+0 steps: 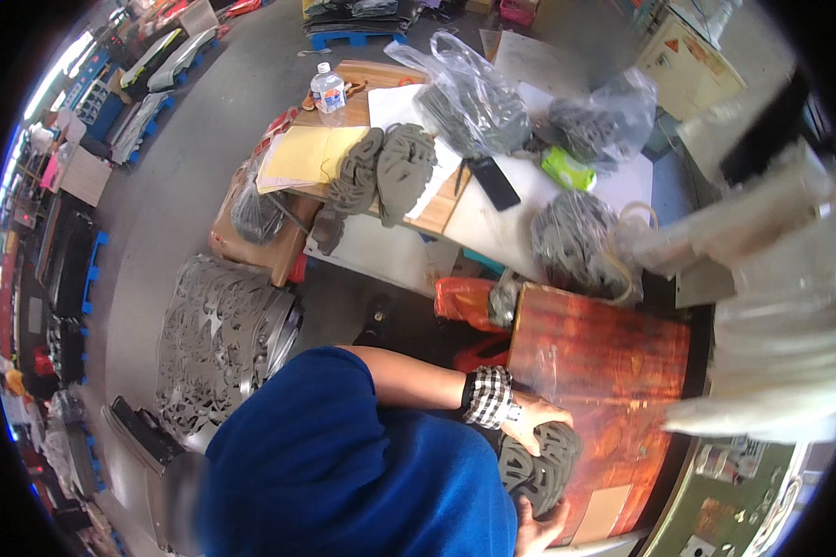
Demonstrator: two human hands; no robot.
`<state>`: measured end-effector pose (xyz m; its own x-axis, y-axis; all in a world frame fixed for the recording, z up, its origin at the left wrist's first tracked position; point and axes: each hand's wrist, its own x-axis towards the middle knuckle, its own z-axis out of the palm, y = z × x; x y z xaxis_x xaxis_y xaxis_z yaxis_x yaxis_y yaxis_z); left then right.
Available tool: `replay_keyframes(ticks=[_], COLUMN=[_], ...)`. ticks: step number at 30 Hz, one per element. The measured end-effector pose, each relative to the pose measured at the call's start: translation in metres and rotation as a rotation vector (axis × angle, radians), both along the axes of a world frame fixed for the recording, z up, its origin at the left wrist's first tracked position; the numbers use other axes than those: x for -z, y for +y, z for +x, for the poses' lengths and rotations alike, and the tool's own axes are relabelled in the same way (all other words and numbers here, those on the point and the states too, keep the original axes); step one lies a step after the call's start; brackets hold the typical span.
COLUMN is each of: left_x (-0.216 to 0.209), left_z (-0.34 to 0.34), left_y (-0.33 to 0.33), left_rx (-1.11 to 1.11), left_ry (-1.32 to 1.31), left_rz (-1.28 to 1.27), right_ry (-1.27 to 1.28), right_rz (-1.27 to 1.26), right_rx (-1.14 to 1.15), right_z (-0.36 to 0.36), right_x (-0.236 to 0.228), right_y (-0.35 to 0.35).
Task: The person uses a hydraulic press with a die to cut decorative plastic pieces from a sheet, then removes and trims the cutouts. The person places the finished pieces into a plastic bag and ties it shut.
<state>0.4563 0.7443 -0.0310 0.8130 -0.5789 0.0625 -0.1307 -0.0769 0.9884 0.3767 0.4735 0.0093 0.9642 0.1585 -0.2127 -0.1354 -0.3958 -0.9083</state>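
Along the left edge of the red-brown tabletop, the left hand pinches the far end of the grey openwork cut-out stack, the right hand its near end (fingertips partly hidden); uneven squeezing could skew layers.

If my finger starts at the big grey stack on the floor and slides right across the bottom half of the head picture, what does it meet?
Grey stack → checked cuff → grey cut-out pieces, with the left hand and right hand on them → green panel.
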Motion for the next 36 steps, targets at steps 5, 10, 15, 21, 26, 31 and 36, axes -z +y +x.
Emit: replay_keyframes(ticks=[5,10,15,21,26,31,36], left_x=[-0.013,0.015,0.035,0.065,0.094,0.108,0.105], left_z=[-0.003,-0.069,-0.172,-0.164,-0.114,-0.104,-0.142], left_y=[0.134,0.302,0.38,0.377,0.389,0.393,0.4], left_rx=[-0.207,-0.755,-1.296,-1.599,-1.719,-1.783,-1.503], left_ry=[-0.027,0.007,0.42,0.256,0.388,0.501,0.694], left_rz=[-0.085,-0.226,-0.729,-1.435,-1.507,-1.29,-1.19], right_ry=[-0.138,-0.162,-0.342,-0.374,-0.316,-0.304,-0.894], right_rz=[-0.211,-0.401,-0.466,-0.767,-1.177,-1.248,-0.404], right_rx=[-0.254,-0.775,-1.453,-2.097,-2.291,-2.046,-1.429], right_z=[0.056,0.129,0.161,0.15,0.129,0.143,0.175], right_x=[-0.047,-0.053,-0.044,0.003,0.063,0.074,0.052], right_y=[0.128,0.346,0.567,0.784,0.864,0.858,0.768])
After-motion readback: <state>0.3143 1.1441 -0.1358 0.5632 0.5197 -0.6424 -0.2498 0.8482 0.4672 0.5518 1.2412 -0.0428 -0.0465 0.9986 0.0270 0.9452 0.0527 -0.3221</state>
